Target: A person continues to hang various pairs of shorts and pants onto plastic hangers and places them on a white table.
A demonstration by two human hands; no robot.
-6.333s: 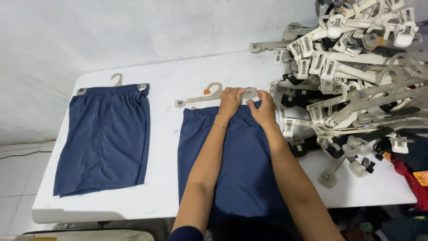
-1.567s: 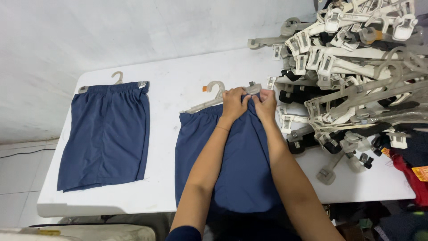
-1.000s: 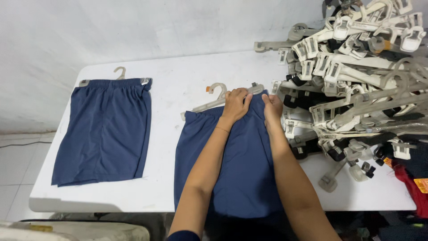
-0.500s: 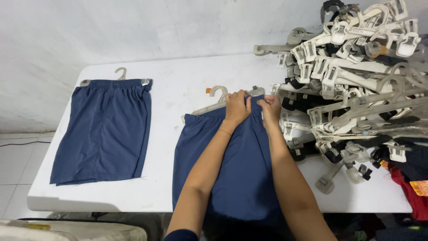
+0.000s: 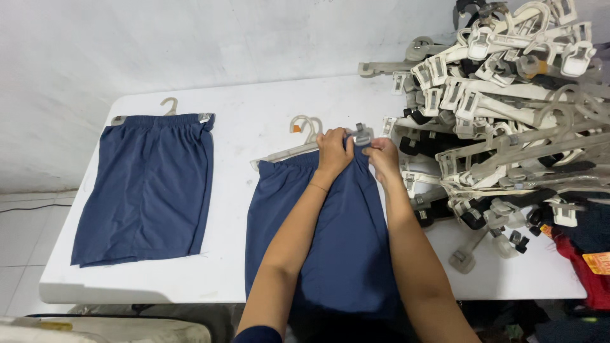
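A pair of navy blue shorts [image 5: 330, 241] lies on the white table [image 5: 254, 127] in front of me, its hem hanging over the near edge. A beige clip hanger [image 5: 298, 143] lies tilted along the waistband. My left hand [image 5: 333, 151] grips the right part of the waistband. My right hand [image 5: 383, 159] pinches the waistband corner beside the hanger's right clip [image 5: 363, 134]. The hanger's left clip sits at the waistband's left corner.
A second pair of navy shorts [image 5: 149, 184] lies flat at the table's left, clipped to a beige hanger [image 5: 168, 105]. A big heap of beige clip hangers [image 5: 508, 108] fills the table's right side. Red and dark clothes [image 5: 584, 267] lie at the far right.
Both hands have stayed at the right end of the waistband, working at the right clip. The view has shifted slightly. The left pair of shorts has not moved.
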